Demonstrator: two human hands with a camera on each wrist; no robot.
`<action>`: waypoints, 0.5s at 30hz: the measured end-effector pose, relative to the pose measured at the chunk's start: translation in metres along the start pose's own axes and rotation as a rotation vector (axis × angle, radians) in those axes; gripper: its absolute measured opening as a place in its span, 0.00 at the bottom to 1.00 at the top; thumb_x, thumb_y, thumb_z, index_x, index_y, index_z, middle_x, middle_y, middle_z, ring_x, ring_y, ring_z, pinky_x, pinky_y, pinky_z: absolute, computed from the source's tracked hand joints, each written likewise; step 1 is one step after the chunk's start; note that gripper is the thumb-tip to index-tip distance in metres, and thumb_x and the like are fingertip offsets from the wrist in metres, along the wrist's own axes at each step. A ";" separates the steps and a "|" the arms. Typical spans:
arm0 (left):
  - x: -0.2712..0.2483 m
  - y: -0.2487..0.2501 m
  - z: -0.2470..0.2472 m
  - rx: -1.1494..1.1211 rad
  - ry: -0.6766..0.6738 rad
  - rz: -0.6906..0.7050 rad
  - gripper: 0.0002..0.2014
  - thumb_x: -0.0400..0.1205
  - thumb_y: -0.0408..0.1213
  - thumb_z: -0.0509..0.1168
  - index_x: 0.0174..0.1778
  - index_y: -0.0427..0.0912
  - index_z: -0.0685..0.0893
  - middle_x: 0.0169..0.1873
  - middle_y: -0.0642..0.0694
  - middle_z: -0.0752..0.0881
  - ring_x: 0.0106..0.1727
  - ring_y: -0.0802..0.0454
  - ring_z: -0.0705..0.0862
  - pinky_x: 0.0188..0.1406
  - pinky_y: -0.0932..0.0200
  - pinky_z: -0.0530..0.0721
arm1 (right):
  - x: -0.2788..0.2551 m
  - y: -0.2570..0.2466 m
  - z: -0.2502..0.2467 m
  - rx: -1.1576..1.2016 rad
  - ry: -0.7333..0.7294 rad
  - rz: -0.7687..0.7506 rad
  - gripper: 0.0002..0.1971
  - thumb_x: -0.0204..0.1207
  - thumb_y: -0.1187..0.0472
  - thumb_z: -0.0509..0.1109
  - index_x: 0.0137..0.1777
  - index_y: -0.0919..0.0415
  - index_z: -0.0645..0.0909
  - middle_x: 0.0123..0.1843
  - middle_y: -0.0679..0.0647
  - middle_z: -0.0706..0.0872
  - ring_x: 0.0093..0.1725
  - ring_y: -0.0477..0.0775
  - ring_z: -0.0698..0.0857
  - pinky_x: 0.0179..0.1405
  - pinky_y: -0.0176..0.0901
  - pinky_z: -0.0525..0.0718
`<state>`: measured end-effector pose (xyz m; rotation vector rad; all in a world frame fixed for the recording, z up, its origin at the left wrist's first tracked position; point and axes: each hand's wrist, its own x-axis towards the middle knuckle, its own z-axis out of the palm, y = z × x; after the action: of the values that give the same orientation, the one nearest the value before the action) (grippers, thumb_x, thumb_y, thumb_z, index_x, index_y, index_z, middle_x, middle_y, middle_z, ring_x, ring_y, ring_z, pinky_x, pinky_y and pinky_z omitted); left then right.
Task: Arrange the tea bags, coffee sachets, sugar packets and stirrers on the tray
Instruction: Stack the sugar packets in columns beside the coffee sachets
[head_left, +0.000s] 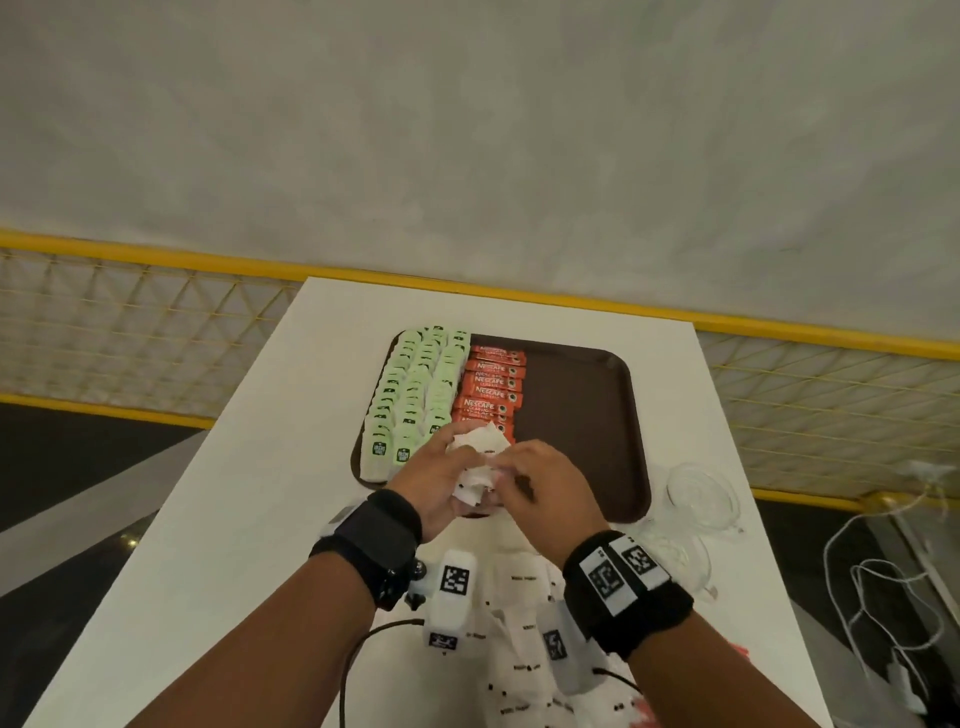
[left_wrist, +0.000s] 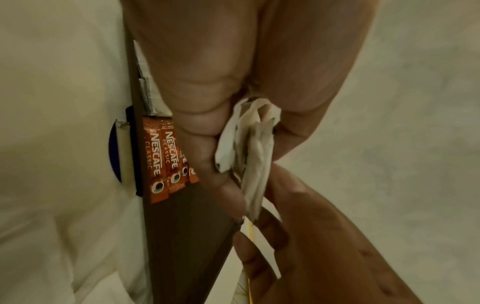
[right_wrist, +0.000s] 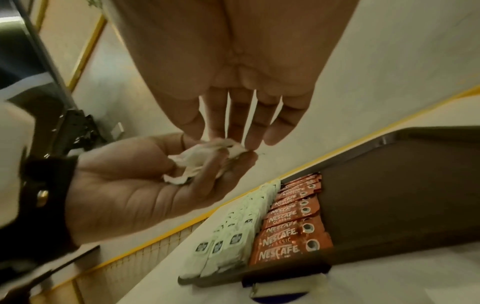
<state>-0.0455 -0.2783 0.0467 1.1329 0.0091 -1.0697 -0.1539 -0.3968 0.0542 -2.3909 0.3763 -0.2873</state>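
A brown tray (head_left: 576, 415) lies on the white table. Green tea bags (head_left: 415, 395) fill its left side in rows, and red coffee sachets (head_left: 491, 384) form a column beside them. Its right half is bare. Above the tray's near edge my left hand (head_left: 441, 462) grips a bunch of white sugar packets (head_left: 478, 447). My right hand (head_left: 519, 467) meets it and pinches the bunch's edge with thumb and fingertips. The left wrist view shows the sugar packets (left_wrist: 252, 154) between my left fingers. In the right wrist view the sugar packets (right_wrist: 200, 160) lie in my cupped left hand (right_wrist: 145, 181).
More loose sugar packets (head_left: 519, 623) lie scattered on the table under my wrists. A clear plastic bag (head_left: 696, 493) sits right of the tray. White cables (head_left: 883, 597) hang off the table's right side. A yellow rail (head_left: 156, 254) runs behind the table.
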 end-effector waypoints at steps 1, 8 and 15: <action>0.007 0.003 -0.003 -0.008 -0.002 -0.001 0.22 0.82 0.23 0.62 0.68 0.47 0.78 0.58 0.35 0.85 0.48 0.37 0.86 0.39 0.44 0.89 | 0.007 0.004 -0.002 0.048 0.034 0.052 0.08 0.80 0.56 0.67 0.54 0.52 0.86 0.50 0.44 0.83 0.49 0.39 0.81 0.50 0.30 0.77; 0.060 0.029 -0.007 0.126 -0.053 0.085 0.24 0.79 0.23 0.69 0.69 0.46 0.78 0.65 0.36 0.81 0.56 0.36 0.87 0.30 0.53 0.88 | 0.069 0.032 -0.012 0.376 0.083 0.418 0.09 0.74 0.52 0.77 0.49 0.53 0.82 0.43 0.46 0.87 0.41 0.41 0.86 0.36 0.27 0.81; 0.111 0.049 -0.005 0.160 -0.055 0.153 0.21 0.79 0.24 0.70 0.67 0.44 0.78 0.62 0.37 0.83 0.56 0.39 0.87 0.34 0.52 0.90 | 0.131 0.063 -0.017 0.626 0.124 0.543 0.04 0.75 0.65 0.76 0.46 0.64 0.84 0.36 0.57 0.89 0.33 0.48 0.86 0.33 0.38 0.84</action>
<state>0.0501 -0.3500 0.0244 1.2265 -0.2071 -0.9770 -0.0486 -0.4980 0.0384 -1.5930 0.8340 -0.2526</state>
